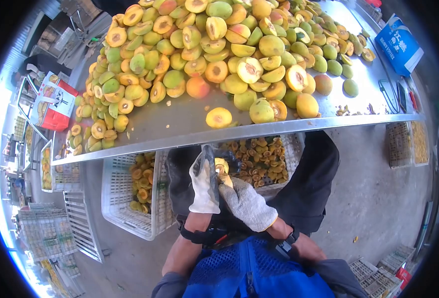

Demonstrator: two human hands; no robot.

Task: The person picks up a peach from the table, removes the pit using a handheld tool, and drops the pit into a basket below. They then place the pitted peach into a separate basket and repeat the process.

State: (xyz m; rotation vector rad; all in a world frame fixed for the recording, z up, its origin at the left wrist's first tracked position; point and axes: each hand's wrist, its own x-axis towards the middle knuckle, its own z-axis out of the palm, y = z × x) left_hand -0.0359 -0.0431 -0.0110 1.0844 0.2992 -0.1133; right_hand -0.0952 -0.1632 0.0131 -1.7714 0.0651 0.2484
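Note:
Below the table's near edge, my two gloved hands meet over my lap. My left hand (204, 185), in a white glove with a dark coated palm, is closed around a cut yellow peach half (221, 165) with a brown hollow. My right hand (249, 202), in a light knitted glove, has its fingers pressed together against the fruit's near side. A small yellowish bit shows at its fingertips, too small to name. Above the hands, the metal table (174, 121) carries a big heap of halved and whole peaches (219, 69). One peach half (219, 117) lies apart near the edge.
Under the table, one white crate (155, 218) at left and another crate (294, 149) beyond my hands hold cut fruit. A blue bag (399, 45) and a phone (401, 97) are at the table's right end. A red-and-white bag (55, 107) hangs at left.

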